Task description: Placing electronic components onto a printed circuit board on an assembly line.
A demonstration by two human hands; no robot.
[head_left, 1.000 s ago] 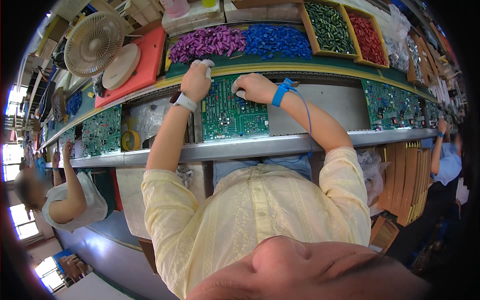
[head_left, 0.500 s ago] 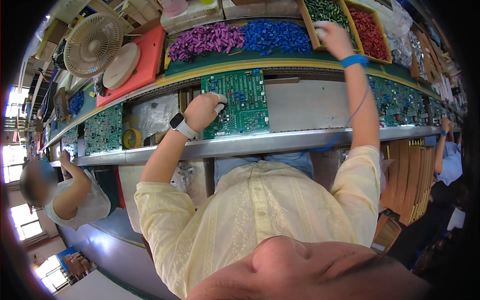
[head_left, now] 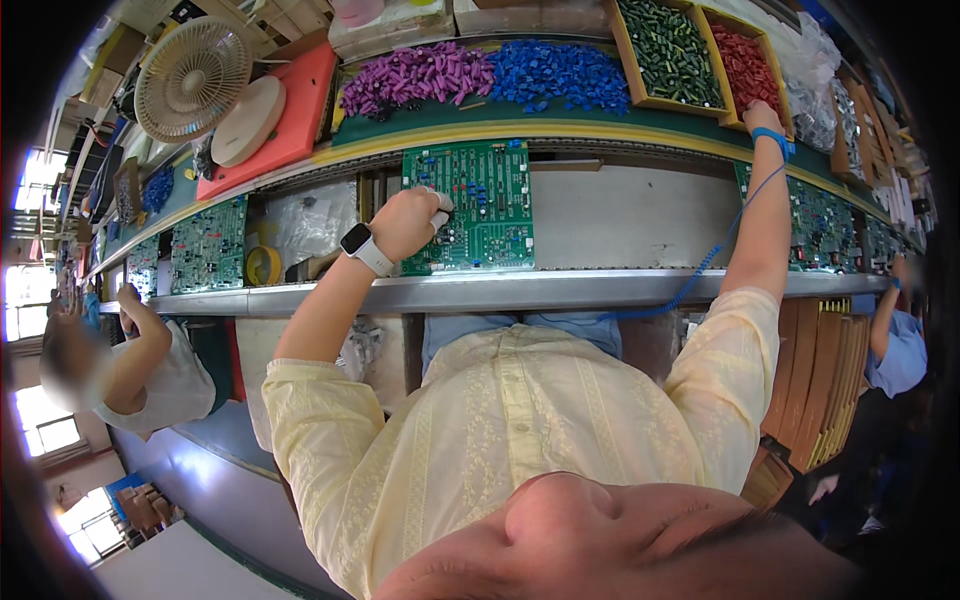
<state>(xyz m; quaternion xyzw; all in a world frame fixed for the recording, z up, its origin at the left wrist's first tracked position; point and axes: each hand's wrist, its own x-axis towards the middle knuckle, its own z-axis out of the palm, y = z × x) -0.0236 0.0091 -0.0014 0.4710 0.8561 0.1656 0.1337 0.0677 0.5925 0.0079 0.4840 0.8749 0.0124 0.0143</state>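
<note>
A long metal rail (head_left: 420,296) crosses the view. Above it, two bare arms reach forward from pale yellow sleeves. The left arm is bent, its forearm slanting up and inward; the right arm stretches farther out, nearly straight, toward the upper right.

One green circuit board (head_left: 485,240) lies directly before the person, just past the rail. Two more boards, a larger (head_left: 208,245) and a smaller (head_left: 143,267), lie to the left; those at the far right (head_left: 822,225) overlap too much to count. One fan (head_left: 193,80) stands at upper left.

Behind the central board are two loose heaps, one purple (head_left: 420,78) and one blue (head_left: 555,78). To their right sit two cardboard trays, one of dark green parts (head_left: 668,55) and one of red parts (head_left: 742,62).

The left hand (head_left: 405,222) is curled, knuckles up, over the central board's left side; whether it grips anything I cannot tell. The right hand (head_left: 765,117) dips over the near edge of the red parts' tray, fingertips hidden, so its grasp is unclear too.

One watch (head_left: 355,238) circles the left wrist, one blue strap (head_left: 780,143) the right.
</note>
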